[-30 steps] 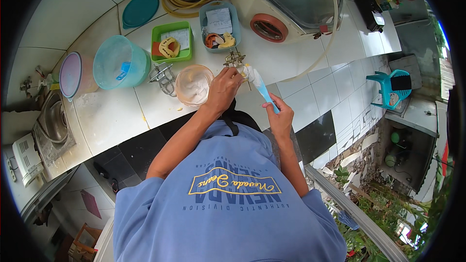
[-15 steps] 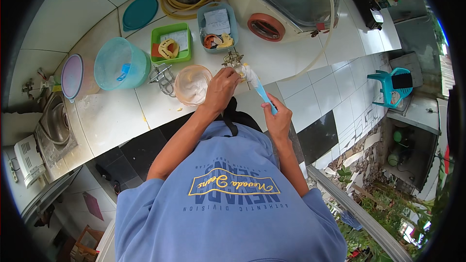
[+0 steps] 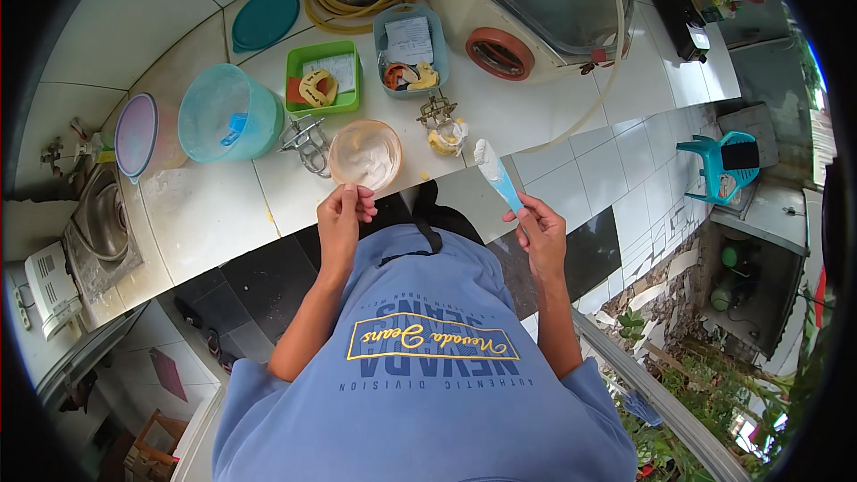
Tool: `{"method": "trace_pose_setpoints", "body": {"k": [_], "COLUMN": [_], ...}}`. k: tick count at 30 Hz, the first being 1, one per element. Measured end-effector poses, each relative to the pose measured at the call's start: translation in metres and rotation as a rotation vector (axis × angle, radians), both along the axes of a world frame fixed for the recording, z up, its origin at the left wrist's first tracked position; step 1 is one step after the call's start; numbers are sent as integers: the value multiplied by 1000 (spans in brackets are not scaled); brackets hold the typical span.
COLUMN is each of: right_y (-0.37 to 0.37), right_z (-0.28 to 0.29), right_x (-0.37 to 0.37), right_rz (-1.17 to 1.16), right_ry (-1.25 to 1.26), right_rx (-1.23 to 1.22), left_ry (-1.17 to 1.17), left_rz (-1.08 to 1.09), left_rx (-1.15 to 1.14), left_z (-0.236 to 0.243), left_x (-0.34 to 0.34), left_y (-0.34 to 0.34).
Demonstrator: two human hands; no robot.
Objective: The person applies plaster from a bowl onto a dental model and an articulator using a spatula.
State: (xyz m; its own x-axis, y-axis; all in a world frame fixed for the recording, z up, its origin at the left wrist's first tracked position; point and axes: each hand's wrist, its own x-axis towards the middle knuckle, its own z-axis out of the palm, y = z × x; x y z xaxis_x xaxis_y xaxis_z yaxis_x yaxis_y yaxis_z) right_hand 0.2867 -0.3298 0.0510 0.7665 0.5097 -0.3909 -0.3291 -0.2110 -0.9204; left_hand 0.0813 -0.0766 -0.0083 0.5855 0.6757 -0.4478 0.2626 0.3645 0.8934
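Right hand (image 3: pixel 542 230): grasping blue spatula (image 3: pixel 500 180) by handle, best hold; probably light, slick at white-smeared tip. Left hand (image 3: pixel 343 214): curled beside bowl (image 3: pixel 366 157), near front edge of bench (image 3: pixel 214 210), contact unclear.

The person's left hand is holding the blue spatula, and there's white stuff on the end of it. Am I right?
Not quite: the right hand is the one holding the blue spatula, as the head view shows. The white stuff really is on the end of it.
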Motion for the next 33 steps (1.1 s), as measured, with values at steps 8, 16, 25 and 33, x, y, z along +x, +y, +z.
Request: {"method": "trace_pose_setpoints", "body": {"k": [8, 16, 25, 33], "right_y": [56, 86, 8, 35], "right_z": [1, -17, -38, -45], "right_x": [-28, -46, -23, -27], "right_rz": [434, 634, 113, -128], "right_ry": [-547, -1184, -291, 190], "right_rx": [-142, -278, -425, -194], "left_ry": [-408, -646, -630, -609], "left_rz": [229, 305, 265, 224], "left_rx": [-1421, -1341, -1264, -1292], "left_z": [-42, -70, -56, -55], "left_x": [15, 51, 38, 25], "left_y": [26, 32, 18, 13]}}
